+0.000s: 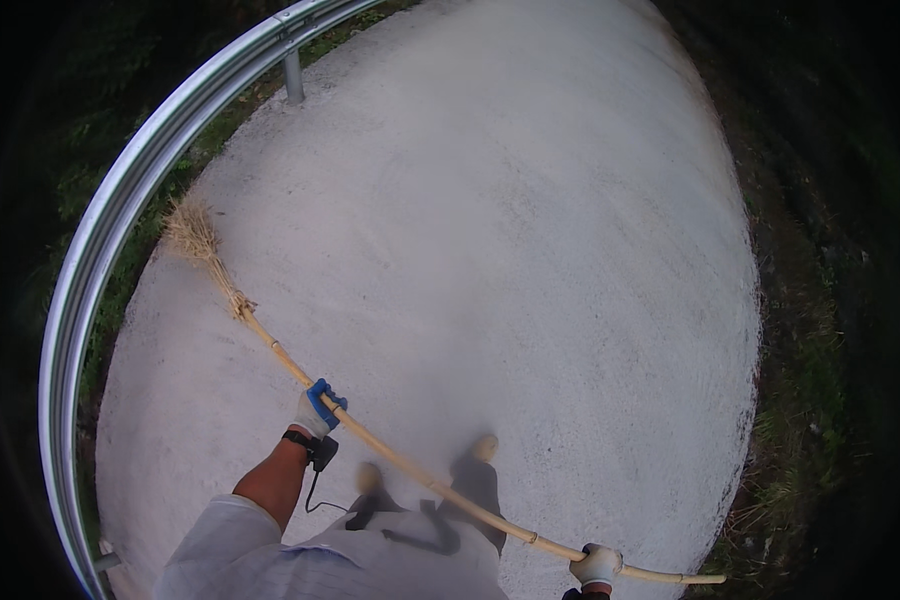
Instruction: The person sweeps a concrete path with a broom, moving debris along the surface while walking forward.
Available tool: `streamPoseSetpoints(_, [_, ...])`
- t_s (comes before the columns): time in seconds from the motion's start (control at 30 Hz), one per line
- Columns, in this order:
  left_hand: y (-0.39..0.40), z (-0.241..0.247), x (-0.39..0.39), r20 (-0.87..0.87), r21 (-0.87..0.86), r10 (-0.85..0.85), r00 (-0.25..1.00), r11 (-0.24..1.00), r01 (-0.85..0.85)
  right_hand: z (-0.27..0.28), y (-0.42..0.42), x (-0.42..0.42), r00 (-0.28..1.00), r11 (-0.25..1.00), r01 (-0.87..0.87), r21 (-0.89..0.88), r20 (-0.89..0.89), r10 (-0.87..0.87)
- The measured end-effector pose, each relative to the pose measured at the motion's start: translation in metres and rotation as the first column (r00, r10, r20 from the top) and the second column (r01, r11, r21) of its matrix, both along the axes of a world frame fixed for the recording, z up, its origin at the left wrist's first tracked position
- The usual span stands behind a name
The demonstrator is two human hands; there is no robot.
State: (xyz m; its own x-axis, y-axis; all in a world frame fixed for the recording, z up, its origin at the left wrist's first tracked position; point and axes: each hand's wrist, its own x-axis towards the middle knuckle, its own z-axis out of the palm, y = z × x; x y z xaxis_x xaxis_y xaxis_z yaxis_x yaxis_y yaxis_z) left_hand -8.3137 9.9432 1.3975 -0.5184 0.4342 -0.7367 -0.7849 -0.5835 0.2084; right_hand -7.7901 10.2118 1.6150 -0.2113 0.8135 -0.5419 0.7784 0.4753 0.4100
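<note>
A long broom with a bamboo handle (412,471) runs slantwise in front of my body. My left hand (320,409), in a white work glove with blue-coated fingers, grips the handle on its upper-left stretch. Close to the handle's far right end, my right hand (597,565) is wrapped around it in a similar glove. The straw-coloured bristle head (193,231) points away to the left, at the pavement's left edge. Whether the bristles press on the ground or hover just above it, I cannot tell.
A pale paved road (495,262) stretches ahead under my feet. Along its left side curves a metal guardrail (112,191) on posts (293,77), with green plants beneath. Dark grassy verge (787,427) borders the right edge. A black device (321,451) with a cable is strapped to my left wrist.
</note>
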Motion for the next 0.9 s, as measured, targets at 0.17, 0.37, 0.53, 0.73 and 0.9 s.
streamPoseSetpoints(0.17, [0.018, -0.031, 0.013, -0.038, -0.143, 0.005, 0.999, 0.99, -0.01, 0.024, 0.081, -0.046, 0.999, 0.985, -0.036, -0.17, -0.044, 0.029])
streamPoseSetpoints(0.37, [0.014, -0.044, 0.012, 0.209, -0.498, 0.297, 0.932, 0.852, -0.16, 0.04, 0.192, -0.136, 0.974, 0.938, -0.194, -0.287, 0.061, 0.22])
streamPoseSetpoints(0.53, [0.028, 0.001, 0.022, 0.312, -0.673, 0.465, 0.829, 0.724, -0.153, 0.04, 0.297, -0.219, 0.844, 0.858, -0.392, -0.334, 0.24, 0.479])
streamPoseSetpoints(0.73, [0.041, 0.002, 0.029, 0.392, -0.66, 0.481, 0.784, 0.741, -0.124, 0.064, 0.365, -0.324, 0.727, 0.737, -0.626, -0.254, 0.152, 0.67])
streamPoseSetpoints(0.9, [0.068, 0.01, -0.001, 0.487, -0.593, 0.377, 0.788, 0.805, -0.019, 0.068, 0.384, -0.387, 0.734, 0.74, -0.611, -0.281, 0.15, 0.662])
